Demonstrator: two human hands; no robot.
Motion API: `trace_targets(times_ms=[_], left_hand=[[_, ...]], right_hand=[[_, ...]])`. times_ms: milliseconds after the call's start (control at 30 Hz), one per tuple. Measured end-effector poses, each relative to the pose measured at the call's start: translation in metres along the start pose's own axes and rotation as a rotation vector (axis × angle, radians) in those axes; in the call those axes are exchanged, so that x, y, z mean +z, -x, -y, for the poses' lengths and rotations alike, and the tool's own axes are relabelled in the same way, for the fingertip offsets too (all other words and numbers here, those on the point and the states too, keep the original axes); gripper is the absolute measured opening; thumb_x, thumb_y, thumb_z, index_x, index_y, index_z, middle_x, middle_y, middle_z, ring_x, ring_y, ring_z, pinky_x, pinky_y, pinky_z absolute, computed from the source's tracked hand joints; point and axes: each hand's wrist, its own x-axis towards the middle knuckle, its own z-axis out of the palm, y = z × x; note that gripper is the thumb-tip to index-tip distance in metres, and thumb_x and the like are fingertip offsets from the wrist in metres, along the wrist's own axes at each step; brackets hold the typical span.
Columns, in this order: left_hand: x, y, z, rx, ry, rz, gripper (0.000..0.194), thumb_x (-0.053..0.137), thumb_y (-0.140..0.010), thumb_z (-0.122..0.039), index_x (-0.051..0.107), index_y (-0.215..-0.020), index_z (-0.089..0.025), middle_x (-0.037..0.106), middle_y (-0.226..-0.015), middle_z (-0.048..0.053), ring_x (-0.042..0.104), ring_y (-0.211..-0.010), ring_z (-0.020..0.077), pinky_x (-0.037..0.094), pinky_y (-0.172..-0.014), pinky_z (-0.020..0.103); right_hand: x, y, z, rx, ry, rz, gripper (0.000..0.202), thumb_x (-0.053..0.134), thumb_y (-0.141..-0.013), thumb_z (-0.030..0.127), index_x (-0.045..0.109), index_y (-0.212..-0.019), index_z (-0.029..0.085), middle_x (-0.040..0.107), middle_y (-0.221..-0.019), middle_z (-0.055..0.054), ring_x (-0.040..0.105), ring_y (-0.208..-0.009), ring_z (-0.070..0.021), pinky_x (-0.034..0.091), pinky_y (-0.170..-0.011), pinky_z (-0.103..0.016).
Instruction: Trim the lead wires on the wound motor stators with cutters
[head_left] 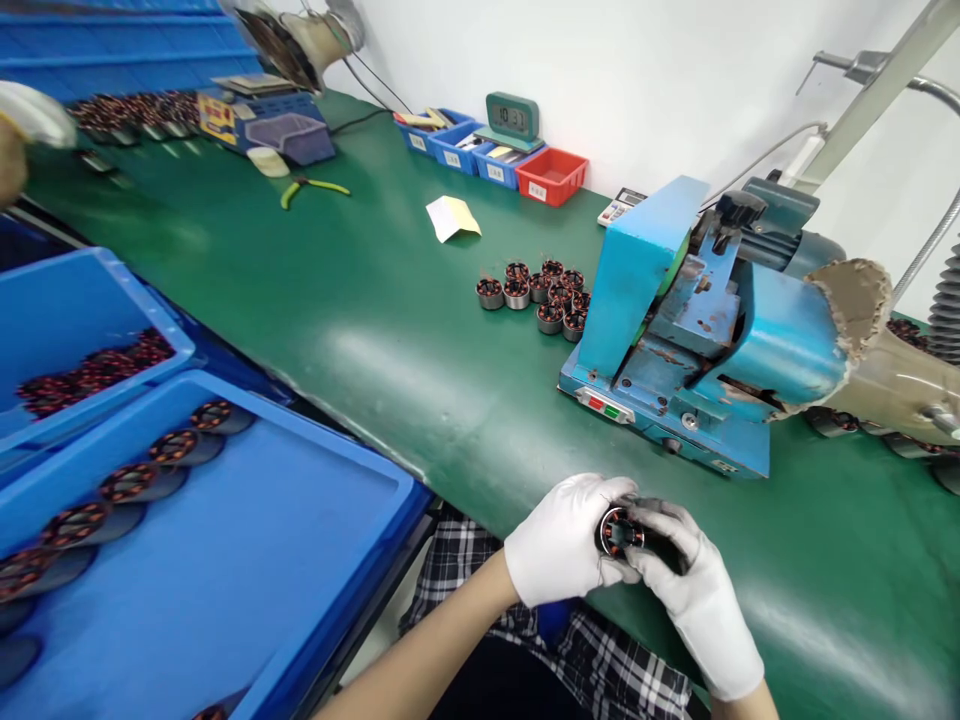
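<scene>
Near the front edge of the green table, both my hands wear white gloves and meet around one round motor stator [619,532] with copper windings. My left hand [574,540] grips its left side, fingers closed on the rim. From the right, my right hand [686,570] holds the same stator; its fingertips look dark and dirty. The open face of the stator points up toward the camera. Beyond my hands, several similar stators [550,318] stand grouped beside a blue machine [637,270].
At the left, blue trays [225,560] hold stators. Red bin [551,176], blue bins, a clock [512,116], folded paper [453,218] and green-handled pliers [315,187] lie toward the back. Another person's gloved hand [34,115] shows at the far left.
</scene>
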Motion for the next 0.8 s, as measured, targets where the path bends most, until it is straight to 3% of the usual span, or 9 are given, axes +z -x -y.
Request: trace_targets(times_ms=[100, 167, 333, 533, 667, 733, 800], left_hand=[[0.0, 0.0, 0.0, -0.002, -0.008, 0.018, 0.052, 0.069, -0.069, -0.038, 0.046, -0.111, -0.018, 0.06, -0.099, 0.006, 0.057, -0.089, 0.0243, 0.045, -0.083, 0.038], [0.001, 0.001, 0.0, -0.003, -0.019, 0.024, 0.053, 0.069, -0.069, -0.038, 0.046, -0.111, -0.017, 0.06, -0.096, 0.006, 0.057, -0.086, 0.0237, 0.045, -0.082, 0.038], [0.003, -0.001, 0.003, -0.011, -0.01, 0.031, 0.052, 0.073, -0.064, -0.04, 0.049, -0.104, -0.017, 0.06, -0.095, 0.006, 0.057, -0.086, 0.0237, 0.044, -0.082, 0.038], [0.004, -0.001, 0.004, -0.02, 0.024, 0.019, 0.044, 0.077, -0.06, -0.035, 0.053, -0.093, -0.018, 0.062, -0.091, 0.004, 0.057, -0.083, 0.0224, 0.045, -0.081, 0.036], [0.002, 0.001, 0.004, -0.015, 0.002, -0.009, 0.054, 0.08, -0.055, -0.038, 0.052, -0.096, -0.017, 0.062, -0.09, 0.004, 0.057, -0.082, 0.0231, 0.045, -0.079, 0.037], [0.0, 0.001, 0.004, -0.014, 0.0, -0.009, 0.056, 0.081, -0.052, -0.038, 0.052, -0.096, -0.017, 0.062, -0.091, 0.004, 0.057, -0.082, 0.0229, 0.045, -0.08, 0.037], [-0.002, 0.001, 0.005, 0.005, 0.016, 0.019, 0.049, 0.078, -0.057, -0.033, 0.052, -0.095, -0.018, 0.062, -0.091, 0.003, 0.057, -0.082, 0.0213, 0.044, -0.082, 0.036]], right_hand=[[0.007, 0.0, 0.003, -0.081, 0.024, -0.053, 0.007, 0.066, -0.071, 0.023, 0.071, -0.072, 0.027, 0.066, -0.086, -0.003, 0.062, -0.082, -0.0193, 0.051, -0.076, -0.03], [0.007, 0.005, 0.003, -0.055, 0.017, -0.096, 0.007, 0.064, -0.073, 0.023, 0.068, -0.067, 0.025, 0.066, -0.085, -0.004, 0.062, -0.081, -0.0194, 0.05, -0.073, -0.03], [0.003, 0.012, 0.0, 0.086, 0.202, -0.21, 0.013, 0.057, -0.078, 0.031, 0.065, -0.073, 0.021, 0.065, -0.085, -0.007, 0.06, -0.081, -0.0215, 0.048, -0.073, -0.034], [0.001, -0.008, -0.006, 0.014, 0.552, -0.188, 0.02, 0.049, -0.079, 0.031, 0.065, -0.076, 0.019, 0.065, -0.085, -0.009, 0.058, -0.079, -0.024, 0.045, -0.074, -0.038], [-0.018, -0.005, -0.004, 0.024, 0.621, -0.296, 0.023, 0.051, -0.08, 0.036, 0.065, -0.078, 0.019, 0.065, -0.088, -0.011, 0.059, -0.081, -0.0257, 0.045, -0.075, -0.04], [-0.021, 0.003, 0.004, -0.015, 0.501, -0.242, 0.02, 0.054, -0.081, 0.038, 0.065, -0.083, 0.022, 0.065, -0.093, -0.009, 0.06, -0.086, -0.0243, 0.046, -0.078, -0.038], [-0.014, 0.01, 0.013, -0.148, 0.447, -0.104, 0.017, 0.059, -0.078, 0.037, 0.066, -0.09, 0.026, 0.063, -0.103, -0.007, 0.058, -0.097, -0.0248, 0.046, -0.083, -0.039]])
